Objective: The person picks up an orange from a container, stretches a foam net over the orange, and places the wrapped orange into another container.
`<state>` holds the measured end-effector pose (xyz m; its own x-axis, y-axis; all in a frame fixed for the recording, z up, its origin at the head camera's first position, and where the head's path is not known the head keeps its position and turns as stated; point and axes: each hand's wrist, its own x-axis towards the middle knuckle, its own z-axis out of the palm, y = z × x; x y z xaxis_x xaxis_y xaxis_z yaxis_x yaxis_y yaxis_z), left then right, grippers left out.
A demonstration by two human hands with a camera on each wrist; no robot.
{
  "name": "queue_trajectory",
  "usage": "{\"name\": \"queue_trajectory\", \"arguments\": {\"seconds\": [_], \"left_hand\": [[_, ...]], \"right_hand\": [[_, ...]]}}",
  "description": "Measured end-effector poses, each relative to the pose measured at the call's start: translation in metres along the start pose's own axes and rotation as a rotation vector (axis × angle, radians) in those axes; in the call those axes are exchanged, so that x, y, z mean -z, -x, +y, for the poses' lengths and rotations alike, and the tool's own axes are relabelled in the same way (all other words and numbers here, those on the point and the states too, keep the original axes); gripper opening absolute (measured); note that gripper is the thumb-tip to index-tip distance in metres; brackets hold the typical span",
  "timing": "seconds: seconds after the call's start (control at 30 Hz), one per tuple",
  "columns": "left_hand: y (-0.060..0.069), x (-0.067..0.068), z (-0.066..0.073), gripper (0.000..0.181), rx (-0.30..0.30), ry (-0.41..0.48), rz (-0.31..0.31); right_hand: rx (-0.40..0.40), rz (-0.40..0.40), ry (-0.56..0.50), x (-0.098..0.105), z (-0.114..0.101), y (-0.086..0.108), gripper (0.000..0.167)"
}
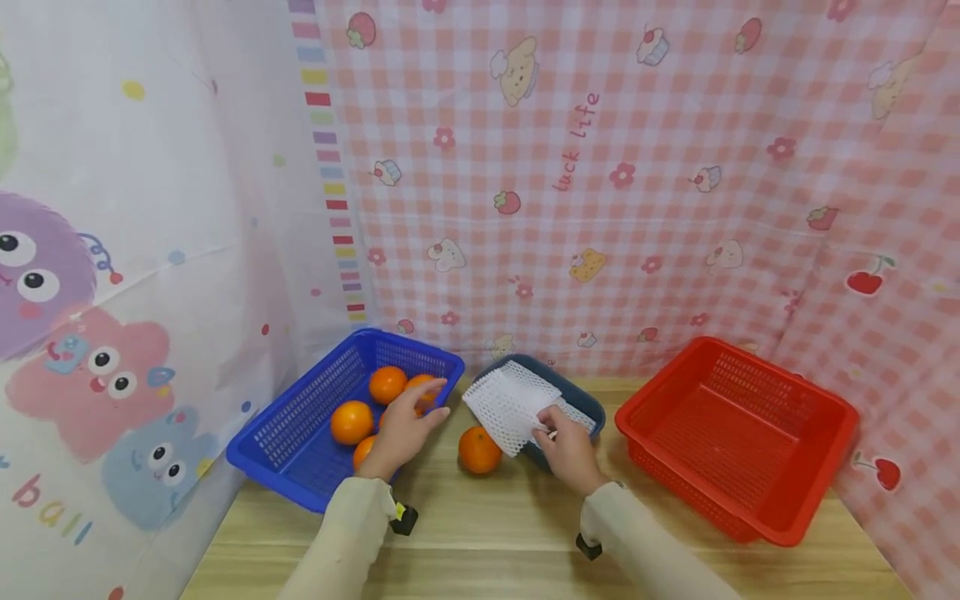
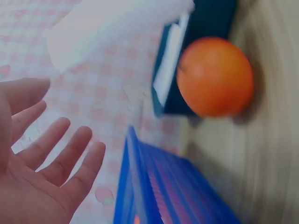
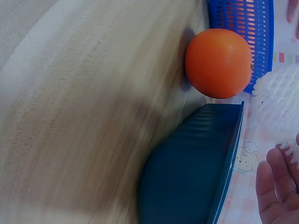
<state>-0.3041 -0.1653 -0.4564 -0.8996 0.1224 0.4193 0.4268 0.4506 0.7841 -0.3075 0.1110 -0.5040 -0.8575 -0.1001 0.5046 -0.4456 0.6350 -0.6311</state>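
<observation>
My right hand [image 1: 572, 454] pinches a white foam net sleeve [image 1: 510, 406] by its edge, above a dark teal basket [image 1: 592, 406] that holds more white netting. In the right wrist view the fingers [image 3: 275, 182] touch the net [image 3: 280, 95]. An orange [image 1: 480, 451] stands on the table just left of the teal basket. My left hand [image 1: 405, 429], fingers spread and holding nothing, is over the right side of the blue basket [image 1: 288, 425], near several oranges [image 1: 352, 422]. The left wrist view shows the left palm [image 2: 42, 172] apart from the net [image 2: 117, 28].
A red basket [image 1: 731, 442] with nothing in it stands on the right of the wooden table [image 1: 495, 533]. Behind the baskets hangs a pink checked cloth [image 1: 480, 275], and a white printed cloth [image 1: 187, 250] hangs at the left.
</observation>
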Motion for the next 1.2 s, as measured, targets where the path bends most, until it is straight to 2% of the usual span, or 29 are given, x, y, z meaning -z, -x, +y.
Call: {"name": "queue_trajectory", "arguments": {"seconds": [0.07,0.17,0.23,0.37,0.57,0.67,0.73,0.83,1.0,1.1,1.2], "left_hand": [[-0.003,-0.003,0.008,0.041,-0.029,0.067,0.015],[-0.005,-0.009,0.019,0.036,-0.049,0.127,-0.002],[-0.005,-0.012,0.026,0.033,-0.033,0.155,-0.025],[-0.004,-0.018,0.035,0.026,0.039,0.158,-0.086],[-0.005,-0.023,0.039,0.024,0.166,0.196,-0.190],[-0.006,-0.026,0.041,0.027,0.179,0.226,-0.264],[-0.007,-0.028,0.041,0.030,0.156,0.215,-0.299],[-0.007,-0.032,0.041,0.032,0.091,0.126,-0.292],[-0.005,-0.043,0.043,0.032,0.005,-0.113,-0.174],[-0.005,-0.050,0.047,0.031,-0.042,-0.231,-0.147],[-0.005,-0.056,0.051,0.029,-0.103,-0.300,-0.153]], "right_hand": [[0.001,-0.010,0.004,0.000,-0.001,0.000,0.019],[0.002,-0.021,-0.002,0.000,-0.003,0.001,0.019],[-0.001,-0.027,-0.004,0.000,-0.003,0.002,0.019],[-0.008,-0.026,-0.007,-0.001,-0.003,0.003,0.020],[-0.005,-0.032,-0.020,0.001,-0.001,0.004,0.019],[0.006,-0.035,-0.020,0.003,-0.002,0.003,0.020],[0.023,-0.031,-0.019,0.003,-0.002,0.003,0.021],[0.033,-0.024,-0.007,0.005,-0.003,0.005,0.021],[0.015,0.068,-0.080,0.008,-0.016,0.007,0.038],[0.054,0.158,-0.189,0.010,-0.034,0.002,0.036],[0.139,0.200,-0.257,0.008,-0.055,-0.005,0.033]]}}
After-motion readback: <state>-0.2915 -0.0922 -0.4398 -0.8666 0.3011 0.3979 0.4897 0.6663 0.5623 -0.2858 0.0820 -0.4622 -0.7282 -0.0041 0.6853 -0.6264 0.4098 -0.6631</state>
